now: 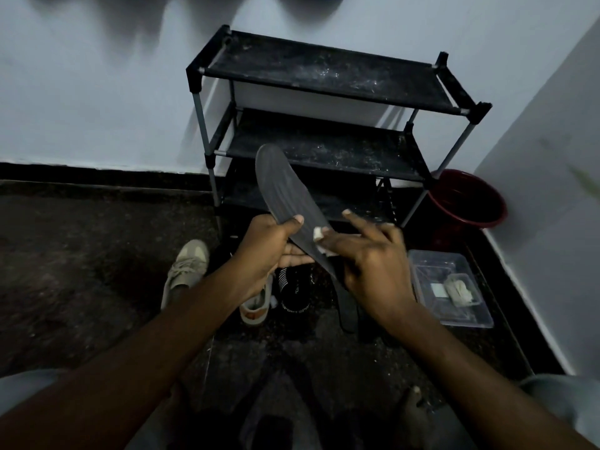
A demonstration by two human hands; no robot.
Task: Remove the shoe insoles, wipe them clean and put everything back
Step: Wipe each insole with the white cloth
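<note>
Head view: shoe rack behind insole

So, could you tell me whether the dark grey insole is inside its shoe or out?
Out: the left hand holds the dark grey insole aloft, above the beige sneaker.

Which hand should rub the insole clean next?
Probably the right hand. It holds the white wipe against the insole, so it only needs to slide along it. The left hand grips the insole and holds it up, so it is busy steadying.
</note>
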